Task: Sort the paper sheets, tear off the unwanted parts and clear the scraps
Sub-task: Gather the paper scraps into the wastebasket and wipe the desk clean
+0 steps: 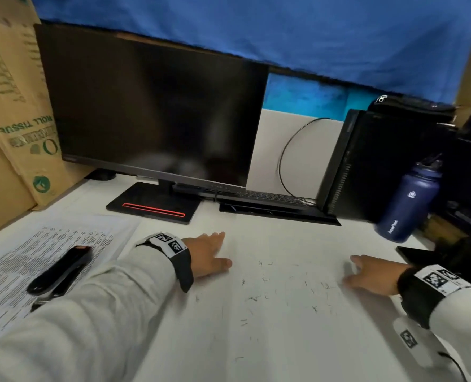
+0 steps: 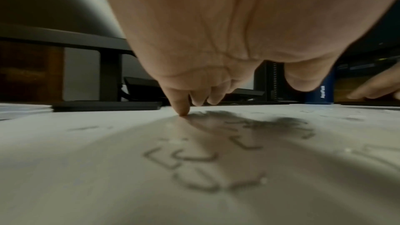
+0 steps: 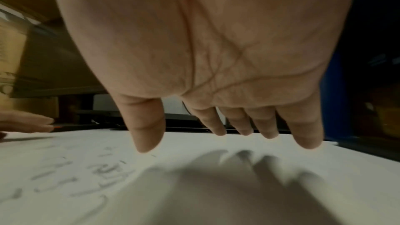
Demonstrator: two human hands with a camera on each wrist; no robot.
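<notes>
Several loose metal staples [image 1: 284, 295] lie scattered on the white desk [image 1: 256, 348] between my hands. My left hand [image 1: 212, 255] lies flat and open, palm down, left of them; in the left wrist view one fingertip [image 2: 182, 111] touches the desk, with bent staples [image 2: 194, 168] blurred in front. My right hand [image 1: 366, 274] hovers open with spread fingers [image 3: 307, 136] just over the desk, to the right of the staples [image 3: 97, 174]. A stack of printed paper sheets [image 1: 41, 260] lies at the left with a black stapler [image 1: 60, 268] on top.
A dark monitor [image 1: 151, 111] on its stand [image 1: 151, 205] and a black keyboard [image 1: 262, 197] fill the back. A black computer tower [image 1: 372, 161], a navy water bottle [image 1: 410, 199] and a dark phone [image 1: 416, 255] stand at the right. Cardboard boxes [image 1: 8, 119] line the left.
</notes>
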